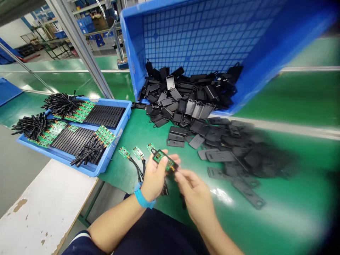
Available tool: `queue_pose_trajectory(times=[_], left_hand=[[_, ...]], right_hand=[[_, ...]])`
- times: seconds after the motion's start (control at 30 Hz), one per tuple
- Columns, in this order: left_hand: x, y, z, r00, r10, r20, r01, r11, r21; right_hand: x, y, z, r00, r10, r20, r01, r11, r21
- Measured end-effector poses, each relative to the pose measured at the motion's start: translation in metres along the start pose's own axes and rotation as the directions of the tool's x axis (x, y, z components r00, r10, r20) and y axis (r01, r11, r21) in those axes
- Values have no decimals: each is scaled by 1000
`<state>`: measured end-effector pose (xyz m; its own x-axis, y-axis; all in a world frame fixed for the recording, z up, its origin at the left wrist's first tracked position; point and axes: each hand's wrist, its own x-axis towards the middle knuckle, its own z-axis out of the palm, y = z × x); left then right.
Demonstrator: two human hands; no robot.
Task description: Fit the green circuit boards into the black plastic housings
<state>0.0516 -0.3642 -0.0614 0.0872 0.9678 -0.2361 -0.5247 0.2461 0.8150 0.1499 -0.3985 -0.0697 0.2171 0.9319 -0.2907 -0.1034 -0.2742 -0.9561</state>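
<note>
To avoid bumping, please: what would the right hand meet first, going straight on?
Probably the black case in the left hand; the right hand seems at its near end, though depth is unclear.

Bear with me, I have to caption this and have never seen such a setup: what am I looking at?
There is no machine working here: these are a person's bare hands, seen from a camera worn on the head, looking forward and down. The left hand holds a small black case with a green circuit board in it. The right hand is at the near end; whether it grips the wires is hard to tell.

On the green table, three loose boards lie by the left hand. Further left, a blue tray holds more boards with black cables. Ahead, black parts spill from a large blue crate; those towards the right are blurred.
</note>
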Motion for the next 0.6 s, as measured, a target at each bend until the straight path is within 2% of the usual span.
queue_pose_trajectory(times=[0.17, 0.23, 0.27, 0.3, 0.37, 0.4, 0.43, 0.53, 0.6], left_hand=[[-8, 0, -2, 995, 88, 36, -94, 969, 230], [-9, 4, -5, 995, 100, 19, -101, 954, 282], [-9, 8, -7, 995, 103, -9, -97, 956, 277], [-7, 12, -10, 993, 104, -49, -89, 963, 255], [-3, 22, -16, 985, 96, -145, -70, 982, 175], [-1, 27, -19, 980, 81, -184, -56, 989, 135], [2, 32, -21, 976, 57, -209, -35, 994, 105], [5, 41, -28, 975, -70, -209, 81, 996, 42], [4, 41, -31, 970, -165, -178, 167, 986, -7]], right_hand=[[3, 11, 2, 999, 25, 37, -24, 999, -31], [9, 13, 2, 989, -48, 138, 68, 987, -146], [15, 12, 0, 966, -124, 227, 185, 945, -270], [24, 10, -2, 921, -209, 329, 338, 848, -408], [48, 3, -9, 798, -339, 499, 601, 522, -606], [62, 0, -12, 750, -382, 540, 659, 363, -659], [77, -4, -15, 725, -412, 552, 674, 261, -691], [114, -10, -19, 683, -405, 608, 694, 99, -713], [126, -11, -17, 651, -370, 663, 714, 1, -700]])
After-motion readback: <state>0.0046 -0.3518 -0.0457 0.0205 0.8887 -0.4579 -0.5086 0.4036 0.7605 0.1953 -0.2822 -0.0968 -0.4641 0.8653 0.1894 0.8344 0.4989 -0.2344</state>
